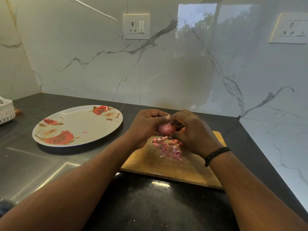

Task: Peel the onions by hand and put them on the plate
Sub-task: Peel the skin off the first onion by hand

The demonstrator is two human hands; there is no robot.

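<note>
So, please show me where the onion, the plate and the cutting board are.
onion (167, 129): head view, its exposed pink side between the hands.
plate (78, 124): head view, bare centre.
cutting board (166, 170): head view, bare wood near the front edge.

Both forearms (93, 174) are bare to the near edge of the picture, with no sleeves in view. The right wrist wears a black corded band (216, 155) of several thin strands wound side by side. No rings or watch show.
</note>
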